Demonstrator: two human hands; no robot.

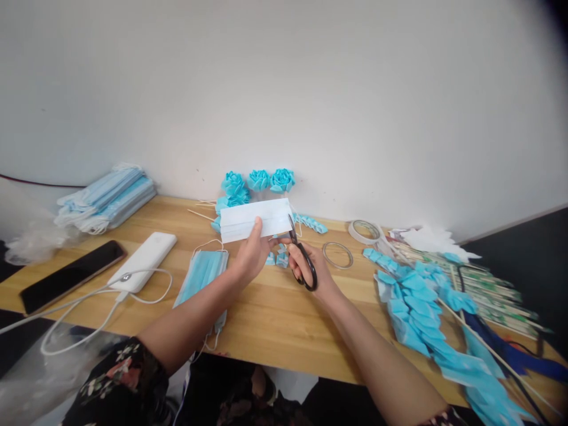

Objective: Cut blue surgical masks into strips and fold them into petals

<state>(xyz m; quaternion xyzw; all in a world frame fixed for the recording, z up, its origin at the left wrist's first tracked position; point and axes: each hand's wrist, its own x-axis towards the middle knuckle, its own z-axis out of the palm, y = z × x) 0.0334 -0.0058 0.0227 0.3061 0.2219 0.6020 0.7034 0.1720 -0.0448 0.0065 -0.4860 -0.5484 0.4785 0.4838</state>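
My left hand pinches a face mask with its pale inner side up, thumb on top. In my right hand is a pair of black-handled scissors, its blades at the right end of the mask. Below the hands, small blue cut pieces lie on the table. Another blue mask with ear loops rests under my left forearm. Behind the held mask stand blue flowers folded from similar material, partly covered by it.
A stack of masks sits at the back left, near a phone and a white power bank with a cable. On the right are tape rolls, blue petal strips and wrapped sticks. The wall stands behind the table.
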